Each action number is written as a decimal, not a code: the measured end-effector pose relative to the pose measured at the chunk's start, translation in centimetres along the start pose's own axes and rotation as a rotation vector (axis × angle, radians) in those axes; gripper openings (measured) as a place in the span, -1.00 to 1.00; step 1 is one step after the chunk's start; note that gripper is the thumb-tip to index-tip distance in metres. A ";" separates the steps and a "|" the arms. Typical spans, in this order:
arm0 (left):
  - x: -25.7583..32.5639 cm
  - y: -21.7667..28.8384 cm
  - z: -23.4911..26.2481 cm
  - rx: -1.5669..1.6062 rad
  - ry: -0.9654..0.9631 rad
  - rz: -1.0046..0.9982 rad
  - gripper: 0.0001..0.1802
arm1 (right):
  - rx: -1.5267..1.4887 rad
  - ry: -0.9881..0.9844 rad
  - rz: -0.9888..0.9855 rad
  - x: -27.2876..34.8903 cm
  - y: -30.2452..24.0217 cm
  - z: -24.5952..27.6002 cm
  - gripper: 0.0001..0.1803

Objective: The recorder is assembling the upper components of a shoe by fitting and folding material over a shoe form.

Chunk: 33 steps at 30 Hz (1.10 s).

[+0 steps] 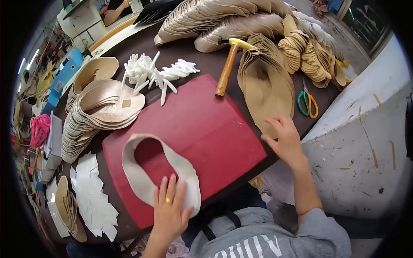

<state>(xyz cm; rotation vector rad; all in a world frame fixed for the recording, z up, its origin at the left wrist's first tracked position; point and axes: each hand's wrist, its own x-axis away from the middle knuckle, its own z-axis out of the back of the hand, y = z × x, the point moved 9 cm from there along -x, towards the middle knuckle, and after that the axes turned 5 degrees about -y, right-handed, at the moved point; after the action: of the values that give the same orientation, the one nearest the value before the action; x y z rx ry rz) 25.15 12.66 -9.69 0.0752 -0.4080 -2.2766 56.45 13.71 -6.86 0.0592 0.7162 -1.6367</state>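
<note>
A pale curved shoe-upper piece [142, 172] with a large oval opening lies on a red cutting mat [202, 124]. My left hand [169, 210], wearing a gold ring, rests flat on the near end of that piece with fingers spread. My right hand [284, 139] hovers with fingers apart at the mat's right edge, its fingertips touching the near end of a stack of tan insole-shaped boards [264, 84]. Neither hand grips anything.
A wooden-handled hammer [227, 66] lies behind the mat, green-and-orange scissors [307, 103] at the right. White plastic strips [155, 73], fanned stacks of beige insoles [99, 112], white paper cutouts [94, 193] and more tan stacks [223, 21] crowd the dark table. A white wall ledge [365, 142] stands right.
</note>
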 end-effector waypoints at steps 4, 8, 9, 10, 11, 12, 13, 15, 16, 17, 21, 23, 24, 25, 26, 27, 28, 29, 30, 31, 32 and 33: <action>-3.2 2.0 0.5 0.031 0.020 0.007 -0.36 | -0.004 -0.005 0.116 2.7 3.2 0.0 -0.70; -2.3 4.2 1.4 -0.011 0.077 0.067 -0.42 | 0.027 0.008 0.194 3.2 4.6 0.6 -0.67; -2.2 4.7 1.5 -0.024 0.095 0.085 -0.45 | 0.039 0.012 0.219 3.2 4.7 0.8 -0.66; -2.3 5.3 1.4 -0.026 0.096 0.093 -0.45 | 0.078 0.077 0.199 2.6 3.9 1.1 -0.69; -2.6 6.3 1.5 -0.027 0.103 0.060 -0.46 | 0.118 0.142 0.178 2.0 2.8 1.4 -0.71; -3.2 7.4 1.7 -0.029 0.111 0.025 -0.48 | 0.112 0.144 0.181 1.5 2.5 1.3 -0.71; -3.8 8.4 1.9 -0.031 0.119 -0.012 -0.50 | 0.069 0.109 0.139 0.9 2.9 0.9 -0.74; -5.2 9.9 2.1 -0.030 0.122 -0.053 -0.51 | 0.029 0.072 0.093 1.0 4.0 0.8 -0.77; -5.7 10.8 2.2 -0.005 0.118 -0.106 -0.52 | -0.010 0.022 0.060 1.1 4.7 0.7 -0.77; -6.3 11.7 2.3 0.023 0.113 -0.164 -0.53 | -0.046 -0.027 0.024 1.4 5.5 0.7 -0.77; -10.3 13.3 1.2 0.410 0.093 -0.235 -0.53 | -0.179 -0.302 -0.084 3.2 4.2 1.1 -0.77; -14.6 12.8 -0.5 0.316 0.209 -0.141 -0.53 | -0.129 -0.069 -0.083 3.8 3.5 3.0 -0.79; -16.8 12.5 -1.7 0.217 0.192 -0.059 -0.50 | -0.084 0.174 -0.098 4.2 3.7 4.9 -0.81; -18.0 12.8 -1.8 0.161 0.289 -0.029 -0.49 | 0.082 0.345 -0.103 4.7 3.6 6.2 -0.82; -18.6 12.8 -1.8 0.102 0.387 0.007 -0.47 | 0.244 0.516 -0.104 5.4 3.3 7.2 -0.82; -19.3 12.8 -2.0 0.131 0.384 0.010 -0.56 | 0.241 0.510 -0.096 5.5 3.8 7.0 -0.82; -19.9 12.3 -2.4 0.154 0.361 0.015 -0.63 | 0.144 0.328 -0.296 5.3 6.4 5.6 -0.82; -20.2 11.5 -2.7 0.176 0.340 0.026 -0.70 | 0.044 0.138 -0.487 5.5 8.4 3.7 -0.82; -19.9 10.9 -2.8 0.341 0.313 0.026 -0.75 | 0.046 0.207 -0.423 5.5 7.7 4.4 -0.81; -19.3 10.1 -2.4 0.504 0.291 0.032 -0.79 | 0.039 0.273 -0.357 5.3 6.3 5.1 -0.80; -18.1 9.3 -0.8 0.504 0.285 0.064 -0.79 | -0.066 0.282 -0.380 4.7 4.1 5.9 -0.82; -16.7 8.1 1.9 0.624 0.382 0.042 -0.79 | -0.189 0.307 -0.288 3.1 1.9 6.2 -0.81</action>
<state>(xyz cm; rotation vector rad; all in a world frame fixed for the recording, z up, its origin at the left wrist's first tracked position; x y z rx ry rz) 41.88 20.30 -6.64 0.7925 -0.8824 -1.9546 59.66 7.97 -4.01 0.0748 1.1553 -1.8464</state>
